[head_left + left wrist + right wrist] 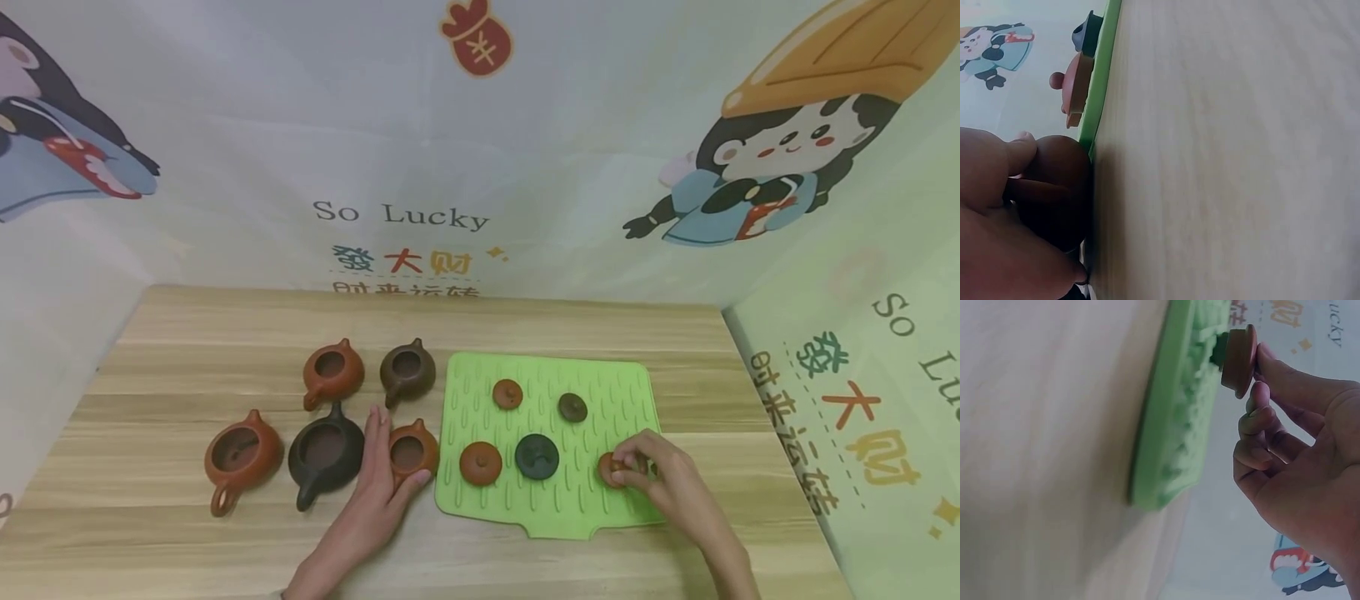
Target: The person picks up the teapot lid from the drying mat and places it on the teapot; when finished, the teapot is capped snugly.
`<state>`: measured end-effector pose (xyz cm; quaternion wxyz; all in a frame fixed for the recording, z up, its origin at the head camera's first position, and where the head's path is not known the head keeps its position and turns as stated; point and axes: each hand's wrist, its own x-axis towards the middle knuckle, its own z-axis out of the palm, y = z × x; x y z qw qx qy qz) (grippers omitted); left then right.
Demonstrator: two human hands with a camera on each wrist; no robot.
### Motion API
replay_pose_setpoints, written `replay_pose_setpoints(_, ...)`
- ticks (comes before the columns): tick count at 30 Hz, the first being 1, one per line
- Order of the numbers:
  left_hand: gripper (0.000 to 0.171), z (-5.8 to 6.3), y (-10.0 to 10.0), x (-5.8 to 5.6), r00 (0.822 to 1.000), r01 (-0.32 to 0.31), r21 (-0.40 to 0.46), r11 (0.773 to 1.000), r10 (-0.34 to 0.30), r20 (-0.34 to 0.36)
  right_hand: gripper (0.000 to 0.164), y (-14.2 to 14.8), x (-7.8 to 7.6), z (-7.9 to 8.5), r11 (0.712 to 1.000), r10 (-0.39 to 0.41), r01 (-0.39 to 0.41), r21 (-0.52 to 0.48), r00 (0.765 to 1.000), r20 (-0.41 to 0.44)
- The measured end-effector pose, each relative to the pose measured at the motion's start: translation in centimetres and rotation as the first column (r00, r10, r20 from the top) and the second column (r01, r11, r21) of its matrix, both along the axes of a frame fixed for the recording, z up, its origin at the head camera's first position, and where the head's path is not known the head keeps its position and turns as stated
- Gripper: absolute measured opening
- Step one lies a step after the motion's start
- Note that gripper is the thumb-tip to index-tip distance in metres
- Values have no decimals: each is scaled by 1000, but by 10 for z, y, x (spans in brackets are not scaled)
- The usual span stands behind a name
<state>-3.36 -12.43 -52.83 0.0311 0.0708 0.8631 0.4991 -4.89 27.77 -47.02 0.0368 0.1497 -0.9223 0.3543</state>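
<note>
My left hand point(372, 487) holds a small reddish-brown clay teapot point(407, 454), its fingers along the left side and its thumb at the front right. In the left wrist view, that teapot point(1060, 162) is dark and partly covered by the hand. Over the right part of the green mat point(555, 517), my right hand point(663, 475) pinches a reddish-brown teapot lid point(609, 471) by its top. The right wrist view shows this lid point(1239, 359) raised off the mat, its rim toward the fingertips.
Left of the held teapot stand an orange-brown teapot point(262, 450), a black one point(345, 458), a red-brown one point(348, 371) and a dark brown one point(423, 375), all lidless. On the mat lie two reddish lids point(507, 394) point(481, 463), a dark brown lid point(573, 407) and a black lid point(537, 457).
</note>
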Motion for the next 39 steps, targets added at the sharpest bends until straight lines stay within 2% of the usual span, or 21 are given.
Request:
replay_pose_setpoints(2,98,-1,0,-1,1000,-6,-18,1000,6,9,27,-5,-3,3,1000,17,-18,-14,1000,-13)
replay_pose_setpoints(9,92,3,2,1,1000,1,14,1000,-1,-6,24,-27,-14,12,996,61,-60,-68,998,5)
replay_pose_setpoints(17,90,13,1,1,1000,13,15,1000,-13,27,19,-58,-25,20,986,126,-121,-115,991,35)
replay_pose_setpoints(23,89,5,1,-2,1000,17,15,1000,-17,6,19,-72,-31,21,983,158,-154,-99,987,33)
replay_pose_setpoints(27,90,-1,0,-3,1000,18,10,1000,-18,25,20,-80,-35,21,982,172,-171,-77,985,14)
replay_pose_setpoints(32,90,1,-1,-2,999,20,11,1000,-20,33,19,-90,-40,23,977,206,-205,-65,979,0)
replay_pose_setpoints(34,90,6,0,-1,999,22,14,1000,-22,44,18,-94,-41,23,973,221,-220,-68,975,8)
replay_pose_setpoints(39,89,5,-1,-2,998,24,11,1000,-25,65,17,-107,-43,26,965,253,-252,-73,967,16)
